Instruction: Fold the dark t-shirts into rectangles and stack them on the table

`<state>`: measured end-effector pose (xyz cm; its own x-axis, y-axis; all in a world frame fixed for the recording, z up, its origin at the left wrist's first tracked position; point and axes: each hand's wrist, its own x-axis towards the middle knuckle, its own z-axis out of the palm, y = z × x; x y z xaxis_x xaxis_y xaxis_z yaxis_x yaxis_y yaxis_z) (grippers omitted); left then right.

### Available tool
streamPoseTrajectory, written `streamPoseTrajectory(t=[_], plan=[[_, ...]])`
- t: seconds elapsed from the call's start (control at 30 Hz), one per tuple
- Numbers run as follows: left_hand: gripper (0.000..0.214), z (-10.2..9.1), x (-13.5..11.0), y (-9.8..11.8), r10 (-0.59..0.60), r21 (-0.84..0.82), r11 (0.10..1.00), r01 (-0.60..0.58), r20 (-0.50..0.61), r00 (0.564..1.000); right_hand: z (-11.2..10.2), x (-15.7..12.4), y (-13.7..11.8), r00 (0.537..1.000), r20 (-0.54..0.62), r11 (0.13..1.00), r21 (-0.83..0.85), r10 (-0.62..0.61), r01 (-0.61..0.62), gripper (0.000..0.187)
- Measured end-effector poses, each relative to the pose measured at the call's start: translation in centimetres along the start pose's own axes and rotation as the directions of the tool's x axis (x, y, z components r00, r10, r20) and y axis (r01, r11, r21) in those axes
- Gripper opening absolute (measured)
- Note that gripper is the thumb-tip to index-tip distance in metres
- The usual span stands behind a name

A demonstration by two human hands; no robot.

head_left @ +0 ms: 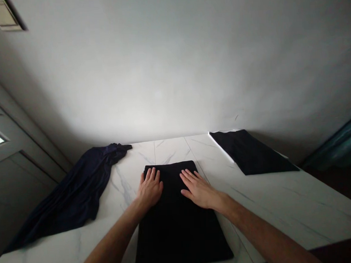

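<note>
A black garment point(180, 229), folded into a long rectangle, lies flat on the white marble-patterned table point(128, 185) in front of me. My left hand point(151, 187) rests palm down on its far left part, fingers stretched out and thumb apart. On the far right side, my right hand point(197, 188) also lies flat, with its fingers pointing away and inward. Neither hand grips the cloth. What kind of garment it is cannot be made out.
Dark navy clothing point(75, 191) is spread loosely along the table's left side. A folded black cloth point(250, 153) lies over something white at the back right. Behind the table rises a pale wall point(161, 77); a door point(14, 155) stands at the left.
</note>
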<state>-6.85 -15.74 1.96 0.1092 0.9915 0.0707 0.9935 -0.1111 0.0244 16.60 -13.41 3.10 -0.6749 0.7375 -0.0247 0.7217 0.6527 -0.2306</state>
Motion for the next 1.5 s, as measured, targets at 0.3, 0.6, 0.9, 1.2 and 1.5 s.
streamPoseTrajectory(t=[0.3, 0.6, 0.9, 1.2, 1.5], plan=[[0.067, 1.8, 0.4, 0.8, -0.020, -0.081, 0.996, 0.020, -0.002, 1.000, 1.3, 3.6, 1.1, 0.999, -0.041, 0.999, -0.029, 0.014, -0.016, 0.067], [0.068, 0.4, 0.8, 1.3, -0.241, -0.074, 0.968, 0.240, -0.007, 0.970, 1.4, 3.5, 2.5, 0.968, -0.126, 0.968, -0.100, 0.217, -0.231, 0.070], [0.065, 1.2, 2.1, 0.5, -0.062, -0.103, 0.993, 0.062, -0.002, 0.998, 1.8, 5.3, 2.1, 0.984, -0.115, 0.989, -0.050, 0.132, -0.139, 0.065], [0.063, 0.4, 1.9, -0.7, -0.261, -0.078, 0.962, 0.262, 0.024, 0.965, 0.8, 5.0, 3.7, 0.946, -0.062, 0.947, -0.022, 0.317, -0.319, 0.066], [0.060, 0.4, -6.8, 1.9, 0.067, -0.073, 0.995, -0.062, 0.059, 0.996, 2.5, -1.6, -2.1, 0.989, -0.122, 0.995, -0.039, 0.087, -0.093, 0.065]])
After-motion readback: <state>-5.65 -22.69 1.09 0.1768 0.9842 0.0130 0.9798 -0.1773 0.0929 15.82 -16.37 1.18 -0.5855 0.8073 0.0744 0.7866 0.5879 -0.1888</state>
